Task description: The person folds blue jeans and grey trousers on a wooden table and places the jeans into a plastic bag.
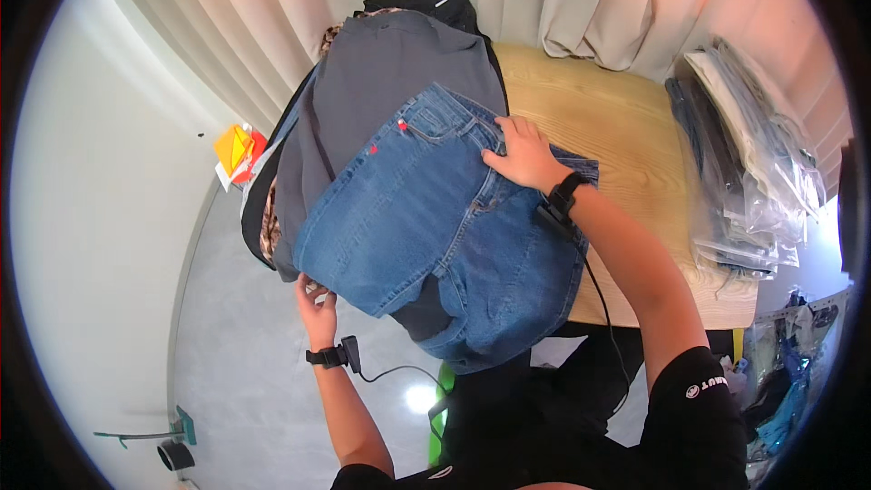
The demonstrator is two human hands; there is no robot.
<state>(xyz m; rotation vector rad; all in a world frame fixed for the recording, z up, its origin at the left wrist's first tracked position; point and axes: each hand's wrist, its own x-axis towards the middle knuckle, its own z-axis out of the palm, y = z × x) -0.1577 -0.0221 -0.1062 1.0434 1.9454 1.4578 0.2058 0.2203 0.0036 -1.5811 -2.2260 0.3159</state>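
Note:
A pair of blue denim shorts (381, 218) lies slanted in front of me, with two small red marks near one pocket. Its waistband points to the far right, and its legs hang toward me over the table's near edge. My right hand (524, 152) grips the waistband with the thumb on top. At the hem of the left leg, my left hand (318, 304) has its fingers curled against the cloth; some fingertips are hidden. Beneath the shorts lies a grey garment (390, 63) on top of a pile of clothes.
Dark and patterned clothes (435, 7) show under the grey garment. Plastic-wrapped clothes (748, 154) are stacked on the right of the wooden table (590, 100). Curtains (599, 9) hang behind. An orange and red packet (238, 152) is at the left. Cables run from both wrist straps.

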